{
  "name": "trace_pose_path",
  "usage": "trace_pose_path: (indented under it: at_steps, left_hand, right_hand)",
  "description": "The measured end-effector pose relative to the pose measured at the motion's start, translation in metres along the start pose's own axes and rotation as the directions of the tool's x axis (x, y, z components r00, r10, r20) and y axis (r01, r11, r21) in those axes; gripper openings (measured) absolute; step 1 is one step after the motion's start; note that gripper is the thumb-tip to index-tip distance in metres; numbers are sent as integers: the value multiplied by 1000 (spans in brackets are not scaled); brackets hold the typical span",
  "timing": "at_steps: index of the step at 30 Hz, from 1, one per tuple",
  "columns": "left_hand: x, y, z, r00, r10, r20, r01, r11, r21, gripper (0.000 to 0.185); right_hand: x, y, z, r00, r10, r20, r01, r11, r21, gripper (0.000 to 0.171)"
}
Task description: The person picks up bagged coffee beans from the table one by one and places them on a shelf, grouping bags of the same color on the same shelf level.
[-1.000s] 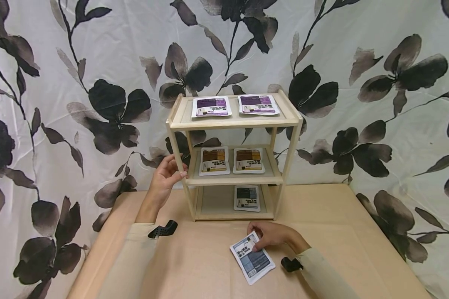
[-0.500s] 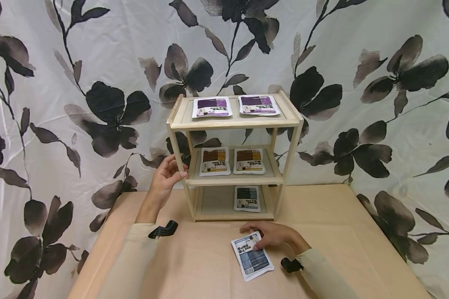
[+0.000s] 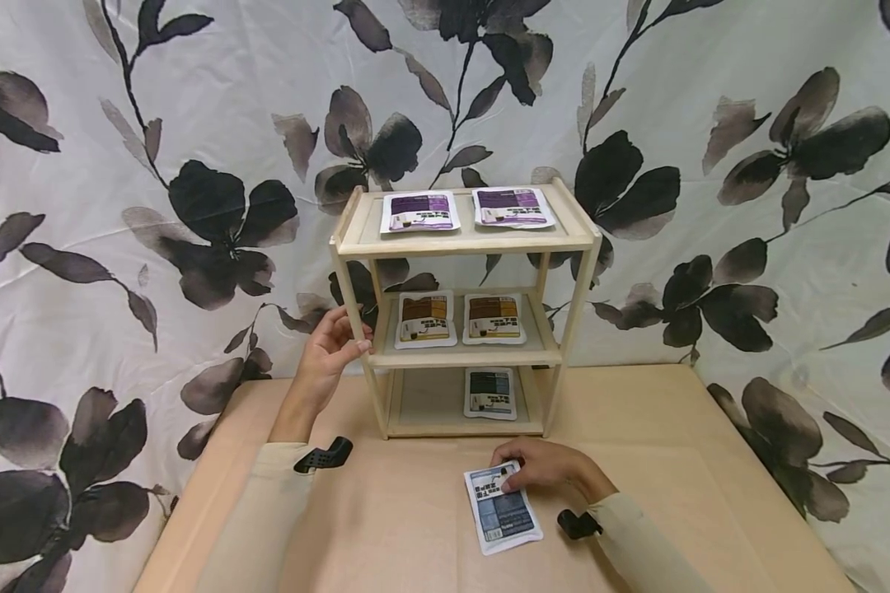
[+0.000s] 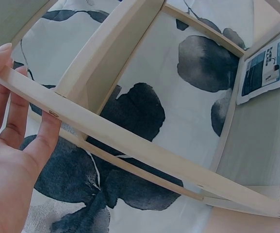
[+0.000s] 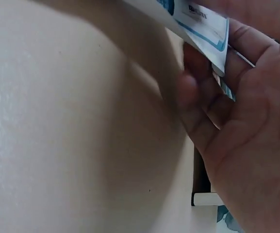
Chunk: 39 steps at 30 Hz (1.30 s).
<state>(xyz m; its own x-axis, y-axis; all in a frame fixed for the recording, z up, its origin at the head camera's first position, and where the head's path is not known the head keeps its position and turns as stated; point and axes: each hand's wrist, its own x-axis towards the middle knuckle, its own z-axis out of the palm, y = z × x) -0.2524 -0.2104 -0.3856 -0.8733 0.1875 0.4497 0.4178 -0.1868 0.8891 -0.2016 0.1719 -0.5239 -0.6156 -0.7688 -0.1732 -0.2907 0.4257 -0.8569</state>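
My left hand grips the front left post of a small three-tier wooden shelf at middle-tier height. In the left wrist view its thumb and fingers lie on either side of the post. Low in front of the shelf, my right hand pinches a flat blue-and-white pouch by its upper end, thumb on the printed face. The right wrist view shows fingers behind the pouch, close over the table. A similar blue pouch lies on the right half of the bottom tier.
Two purple-and-white pouches lie side by side on the top tier. On the middle tier lie two brown-and-yellow pouches. The shelf stands on a light tan table, with a floral cloth behind it.
The pouch in my right hand has turned to stand more upright in view, its lower end swinging slightly left. My left hand stays on the shelf post.
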Motion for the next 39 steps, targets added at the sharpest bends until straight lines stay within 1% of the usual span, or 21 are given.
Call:
trace_pose_path:
  at_steps: [4, 10, 16, 27, 32, 35, 39]
  left_hand:
    - [-1, -3, -1, 1000, 4, 4, -4, 1000, -4, 57]
    - [-1, -4, -1, 1000, 4, 1, -4, 1000, 6, 57]
    - [0, -1, -1, 1000, -1, -2, 2, 1000, 10, 57]
    - [1, -1, -1, 1000, -10, 3, 10, 1000, 2, 57]
    - [1, -2, -2, 1000, -10, 9, 10, 1000, -2, 57]
    - [1, -1, -1, 1000, -12, 6, 12, 1000, -2, 57]
    - [1, 1, 0, 1000, -13, 3, 13, 1000, -5, 58]
  right_hand:
    - [0, 4, -2, 1000, 5, -13, -5, 1000, 25, 15]
    - [0, 6, -3, 999, -20, -32, 22, 998, 63, 17]
    - [2, 7, -2, 1000, 10, -23, -8, 998, 62, 20]
    - [3, 9, -1, 999, 28, -44, -25, 997, 73, 20]
    - [2, 8, 3, 995, 62, -73, -61, 998, 15, 23]
    - [0, 2, 3, 994, 88, -67, -91, 995, -36, 28]
    - [-2, -6, 0, 991, 116, -68, -126, 980, -153, 32]
